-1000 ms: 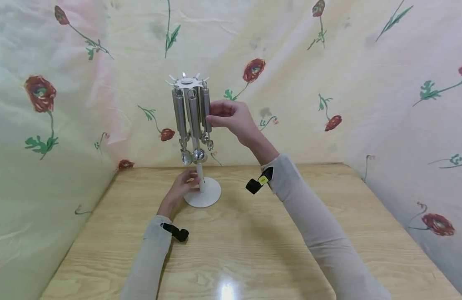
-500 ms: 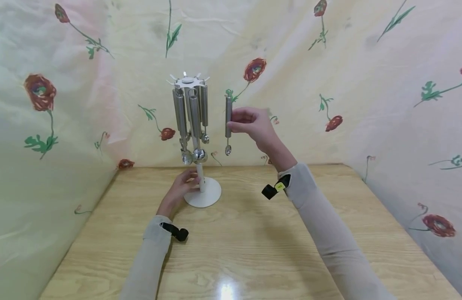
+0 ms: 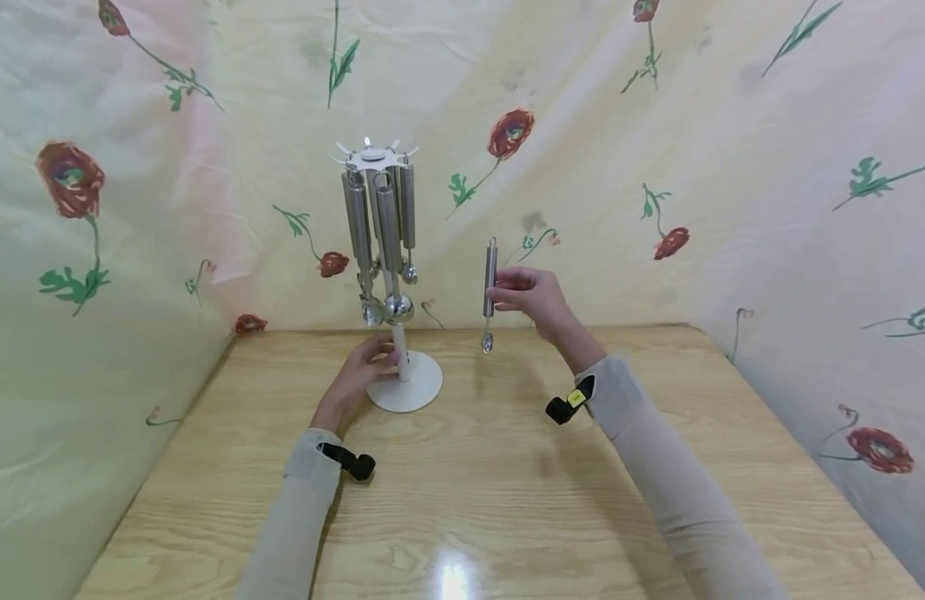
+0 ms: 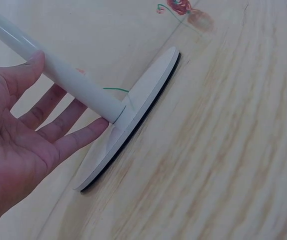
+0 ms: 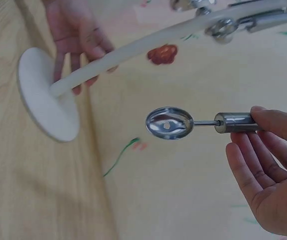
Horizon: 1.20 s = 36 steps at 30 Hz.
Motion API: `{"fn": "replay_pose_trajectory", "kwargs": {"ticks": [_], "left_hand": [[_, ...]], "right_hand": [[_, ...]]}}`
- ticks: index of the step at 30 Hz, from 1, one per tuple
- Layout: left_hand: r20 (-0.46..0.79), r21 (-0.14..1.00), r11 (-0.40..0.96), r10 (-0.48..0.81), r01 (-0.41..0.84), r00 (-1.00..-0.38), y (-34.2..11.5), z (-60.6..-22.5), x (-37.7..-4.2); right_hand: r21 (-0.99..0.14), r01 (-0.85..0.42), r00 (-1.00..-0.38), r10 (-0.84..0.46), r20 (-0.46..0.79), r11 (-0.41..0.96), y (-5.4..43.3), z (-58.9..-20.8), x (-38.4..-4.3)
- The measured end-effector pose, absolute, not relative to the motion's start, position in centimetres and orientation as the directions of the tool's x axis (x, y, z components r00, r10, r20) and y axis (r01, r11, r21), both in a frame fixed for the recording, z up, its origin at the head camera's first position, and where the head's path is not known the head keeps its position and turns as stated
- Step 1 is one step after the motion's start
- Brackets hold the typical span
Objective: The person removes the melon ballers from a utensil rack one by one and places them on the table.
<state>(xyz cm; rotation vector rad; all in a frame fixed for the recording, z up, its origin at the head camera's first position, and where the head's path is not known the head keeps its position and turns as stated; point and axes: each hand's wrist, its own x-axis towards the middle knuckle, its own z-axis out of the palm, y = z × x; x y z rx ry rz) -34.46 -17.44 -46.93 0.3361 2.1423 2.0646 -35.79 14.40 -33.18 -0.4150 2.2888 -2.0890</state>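
My right hand [image 3: 541, 302] pinches a melon baller [image 3: 490, 279] by its thick steel handle, to the right of the stand and raised above the tabletop. It hangs upright, cup down. In the right wrist view the cup of the melon baller [image 5: 156, 122] is a small oval with a hole in its middle. A white utensil stand [image 3: 425, 392] has a round base and a hooked top. Low on its pole, my left hand [image 3: 357, 371] holds it between thumb and fingers. Several steel-handled utensils [image 3: 388, 225] hang from the hooks, some with round bowls at the bottom.
The stand's base sits on a light wood-grain table [image 3: 462, 483] toward its back left. Flower-printed cloth [image 3: 582, 167] hangs close behind the table and along both sides.
The right hand has lifted the melon baller off the stand, carried it right and lowered it. The left hand has kept its place on the pole.
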Motion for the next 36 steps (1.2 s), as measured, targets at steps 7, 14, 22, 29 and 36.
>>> {"fn": "replay_pose_trajectory", "kwargs": {"ticks": [7,14,22,29,36], "left_hand": [[0.059,0.998,0.019,0.264,0.067,-0.963,-17.6,-46.9,-34.4],[0.082,0.996,-0.003,0.268,0.085,-0.960,-17.5,-47.4,-34.4],[0.086,0.996,-0.010,0.262,0.086,-0.961,-17.4,-46.9,-34.3],[0.064,0.998,-0.006,0.242,0.064,-0.968,-17.4,-47.0,-34.3],[0.060,0.998,0.005,0.242,0.063,-0.968,-17.5,-47.1,-34.5]], "right_hand": [[-0.994,-0.077,-0.981,-0.182,0.062,0.078,15.0,-37.6,-37.0],[-0.989,-0.039,-0.976,-0.219,0.007,0.142,14.7,-41.5,-37.2],[-0.988,0.038,-0.978,-0.196,-0.068,0.152,13.5,-43.9,-37.4],[-0.986,0.072,-0.977,-0.187,-0.100,0.147,13.0,-44.8,-37.1],[-0.982,0.077,-0.976,-0.187,-0.110,0.175,12.2,-45.1,-37.0]]}}
